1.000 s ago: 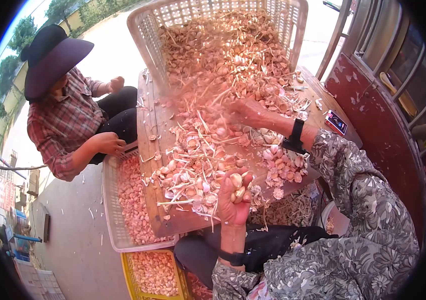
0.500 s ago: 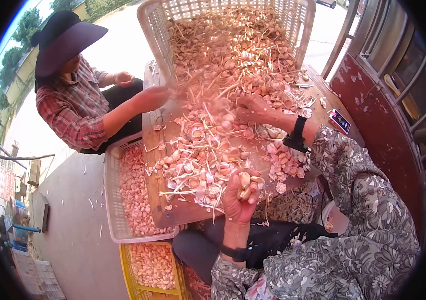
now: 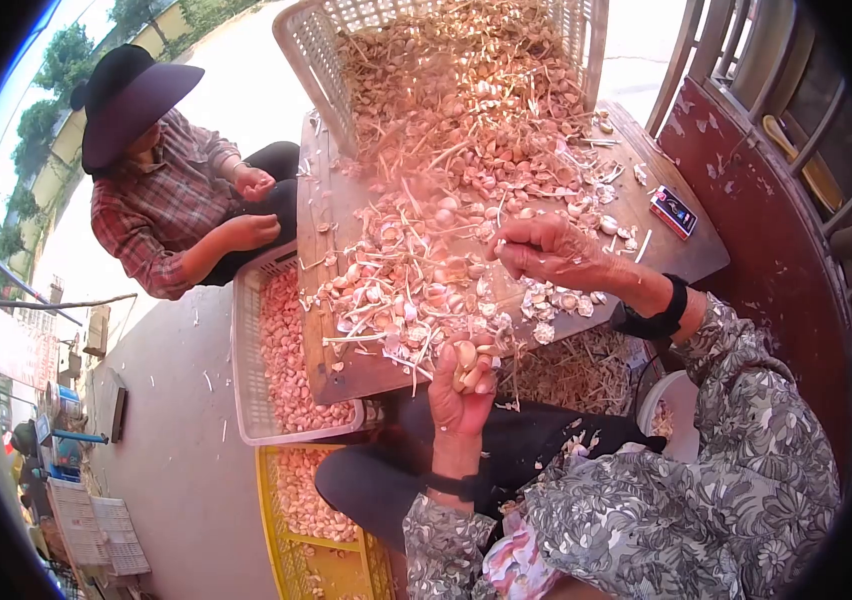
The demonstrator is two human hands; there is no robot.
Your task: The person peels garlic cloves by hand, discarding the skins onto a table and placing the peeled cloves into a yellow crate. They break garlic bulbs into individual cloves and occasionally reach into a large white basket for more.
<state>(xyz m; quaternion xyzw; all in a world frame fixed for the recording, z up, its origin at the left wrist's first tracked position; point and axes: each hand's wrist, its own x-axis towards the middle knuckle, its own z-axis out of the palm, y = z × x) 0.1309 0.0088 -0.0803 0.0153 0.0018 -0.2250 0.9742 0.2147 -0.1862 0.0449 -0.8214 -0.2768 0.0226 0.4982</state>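
My left hand (image 3: 458,410), palm up at the near edge of the table, is closed around several garlic cloves (image 3: 467,355). Over the right part of the garlic heap, my right hand (image 3: 556,255) is closed in a pinch; a small pale bit shows at its fingertips, too small to name. Below both hands lies a spread of garlic cloves, dry stems and papery skins (image 3: 401,290) on the wooden table (image 3: 586,325).
A tipped white plastic basket (image 3: 321,75) spills garlic across the far side. Left of the table, a white crate (image 3: 249,360) and a yellow crate (image 3: 268,500) hold cloves. A co-worker (image 3: 161,190) sits there. A small box (image 3: 673,212) lies at the right.
My right hand has lifted out of the heap and come right, fingers closed. The left still holds its cloves. The co-worker's hand has drawn back from the heap. The camera view has shifted.
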